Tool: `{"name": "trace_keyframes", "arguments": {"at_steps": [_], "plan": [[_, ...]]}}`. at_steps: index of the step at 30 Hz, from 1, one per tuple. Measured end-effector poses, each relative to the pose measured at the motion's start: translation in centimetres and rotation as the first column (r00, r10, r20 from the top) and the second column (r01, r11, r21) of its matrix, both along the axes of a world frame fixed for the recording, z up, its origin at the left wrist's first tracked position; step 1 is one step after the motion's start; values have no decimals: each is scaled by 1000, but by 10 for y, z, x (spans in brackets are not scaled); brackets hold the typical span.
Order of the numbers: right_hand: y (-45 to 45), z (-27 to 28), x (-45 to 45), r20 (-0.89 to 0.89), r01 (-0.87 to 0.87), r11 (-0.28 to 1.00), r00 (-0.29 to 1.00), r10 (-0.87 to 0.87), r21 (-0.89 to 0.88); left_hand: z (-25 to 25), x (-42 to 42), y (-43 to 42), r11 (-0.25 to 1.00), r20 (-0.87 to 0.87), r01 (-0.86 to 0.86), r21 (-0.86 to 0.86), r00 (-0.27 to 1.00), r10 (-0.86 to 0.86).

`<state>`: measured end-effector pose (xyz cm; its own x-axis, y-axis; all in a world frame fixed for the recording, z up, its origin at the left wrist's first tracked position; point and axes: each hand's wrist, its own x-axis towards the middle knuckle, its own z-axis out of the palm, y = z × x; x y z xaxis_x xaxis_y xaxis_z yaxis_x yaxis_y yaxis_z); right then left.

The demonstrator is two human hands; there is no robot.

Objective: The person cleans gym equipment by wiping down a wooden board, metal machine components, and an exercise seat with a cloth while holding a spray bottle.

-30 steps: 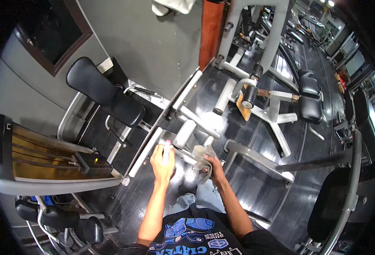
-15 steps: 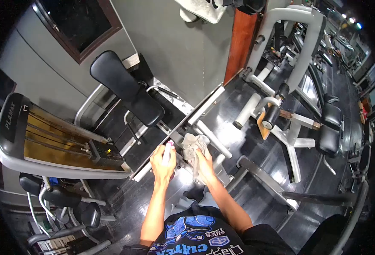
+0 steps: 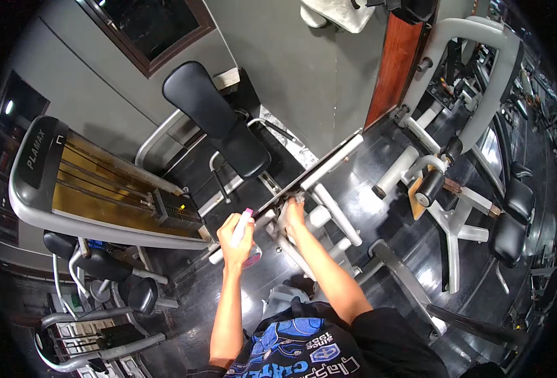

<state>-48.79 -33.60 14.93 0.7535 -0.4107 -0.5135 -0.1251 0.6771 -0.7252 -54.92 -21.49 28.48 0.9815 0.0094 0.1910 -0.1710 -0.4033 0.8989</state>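
Note:
My left hand (image 3: 233, 244) is wrapped round a spray bottle (image 3: 242, 228) with a white head and a pink tip. Part of its clear body shows below the fingers. Farther forward and to the right, my right hand (image 3: 295, 217) presses a crumpled pale cloth (image 3: 283, 220) against the grey metal frame of a gym machine. Fingers and frame hide much of the cloth. A light-coloured padded roller bar (image 3: 329, 165) of this machine runs just beyond the right hand.
A black padded seat (image 3: 247, 151) stands ahead, beside a weight stack housing (image 3: 39, 170) on the left. To the right is another grey machine (image 3: 452, 208) with black pads. A low metal frame (image 3: 404, 277) crosses the dark, shiny floor near my right side.
My right hand has moved forward with the cloth, from in front of me onto the machine frame. The left hand still holds the spray bottle, slightly lower. The view has shifted left.

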Motion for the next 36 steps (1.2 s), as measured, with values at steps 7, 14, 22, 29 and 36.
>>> {"name": "trace_keyframes", "arguments": {"at_steps": [7,14,22,29,36], "plan": [[-8,3,-24,120,-123,988,986,112,91,2,12,14,930,-183,25,-368,978,-99],[-11,-49,7,-56,-265,956,960,273,129,-4,13,34,903,-286,119,-413,924,-252],[-3,-98,34,-83,-66,924,991,105,376,-4,11,37,876,-246,146,-460,927,-283],[-15,-26,-4,18,-132,939,991,133,317,-11,8,42,801,-218,130,-584,926,-309],[2,-88,43,-103,15,981,995,5,193,-13,11,43,837,-156,186,-515,939,-305]]}}
